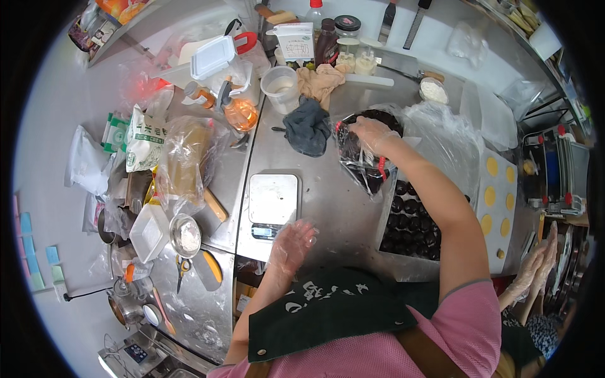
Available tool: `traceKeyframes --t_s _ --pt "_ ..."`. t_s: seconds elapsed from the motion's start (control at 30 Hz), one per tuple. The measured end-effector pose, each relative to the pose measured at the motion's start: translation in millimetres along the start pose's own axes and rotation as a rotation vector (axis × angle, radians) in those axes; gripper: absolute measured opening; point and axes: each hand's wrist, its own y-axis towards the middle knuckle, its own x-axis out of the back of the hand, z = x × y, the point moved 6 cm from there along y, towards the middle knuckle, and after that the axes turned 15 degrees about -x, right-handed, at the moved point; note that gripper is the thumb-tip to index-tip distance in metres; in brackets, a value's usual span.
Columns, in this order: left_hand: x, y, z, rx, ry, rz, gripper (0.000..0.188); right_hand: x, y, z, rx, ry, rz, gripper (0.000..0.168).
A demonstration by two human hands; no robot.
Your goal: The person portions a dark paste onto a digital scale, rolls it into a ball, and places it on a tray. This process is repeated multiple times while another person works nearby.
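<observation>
My right hand (373, 134), in a clear plastic glove, reaches into an opened plastic bag (361, 172) of dark filling; its fingertips are on the dark mass, and whether they grip any is not clear. My left hand (295, 241), also gloved, is palm up with its fingers apart, beside the front edge of a digital kitchen scale (274, 198). The scale's plate carries only small specks. Right of the bag, a tray (406, 264) holds rows of dark round balls (411, 222), partly hidden by my right forearm.
Yellow dough discs (489, 196) lie on white paper at the right. A co-worker's gloved hands (534, 264) are beyond them. A dark cloth (308, 127), a plastic tub (280, 89) and a spray bottle (240, 111) stand behind the scale. Scissors (182, 271) and a flour bowl (185, 236) are left.
</observation>
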Motion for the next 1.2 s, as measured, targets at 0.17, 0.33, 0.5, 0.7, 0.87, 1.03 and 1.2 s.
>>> traceKeyframes --t_s 0.17,0.33,0.5,0.7,0.87,1.03,1.2 --pt "5.4 2.0 -1.2 0.003 -0.023 -0.002 0.035 -13.4 24.8 -26.9 -0.162 -0.128 0.115 0.022" --pt "15.7 0.6 -2.2 -0.003 -0.036 -0.014 0.029 12.1 13.6 -40.8 -0.332 -0.175 0.218 0.02" --pt "8.7 4.1 1.6 0.024 -0.029 0.012 0.025 -12.2 20.4 -24.6 -0.081 -0.105 0.132 0.021" --pt "-2.9 12.0 3.2 0.034 -0.024 -0.018 0.026 -15.2 39.3 13.9 0.07 -0.131 0.051 0.022" --pt "-9.1 15.6 -1.6 0.02 -0.018 -0.024 0.028 -27.4 49.2 30.2 0.01 -0.179 0.215 0.042" --pt "1.8 13.5 -3.7 0.006 -0.025 0.011 0.03 -23.4 51.7 35.1 -0.024 -0.206 0.176 0.056" --pt "8.6 14.2 -4.8 0.007 -0.001 0.002 0.029 -32.9 58.6 37.1 -0.068 -0.237 0.232 0.058"
